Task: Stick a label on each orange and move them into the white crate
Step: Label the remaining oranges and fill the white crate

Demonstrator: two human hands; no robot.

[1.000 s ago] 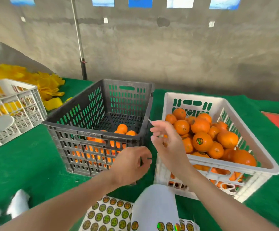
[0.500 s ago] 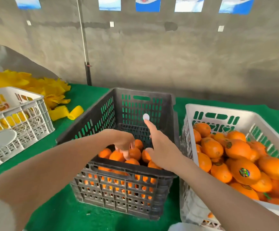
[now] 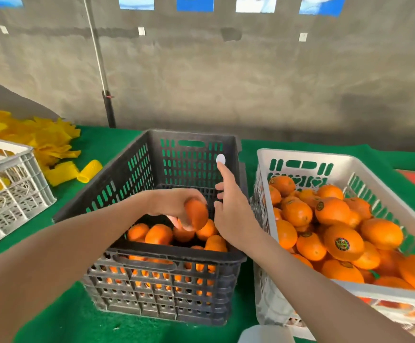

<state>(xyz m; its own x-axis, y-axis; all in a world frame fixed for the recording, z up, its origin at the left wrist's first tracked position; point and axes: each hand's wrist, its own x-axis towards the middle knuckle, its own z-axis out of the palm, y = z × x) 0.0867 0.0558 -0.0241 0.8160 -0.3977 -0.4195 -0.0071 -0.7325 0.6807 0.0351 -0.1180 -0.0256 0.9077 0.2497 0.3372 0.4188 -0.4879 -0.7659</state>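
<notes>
My left hand grips an orange and holds it just above the loose oranges in the dark grey crate. My right hand hovers beside that orange with fingers straight, a round label stuck white side up on the raised fingertip. To the right stands the white crate, piled with oranges, some showing round green labels.
A second white crate sits at the left edge, with yellow foam nets heaped behind it. Green felt covers the table. A concrete wall and a thin pole stand behind. A white object pokes up at the bottom edge.
My left hand reached into the dark crate and lifted one orange out of the pile. My right hand, label on its fingertip, moved over the dark crate beside it.
</notes>
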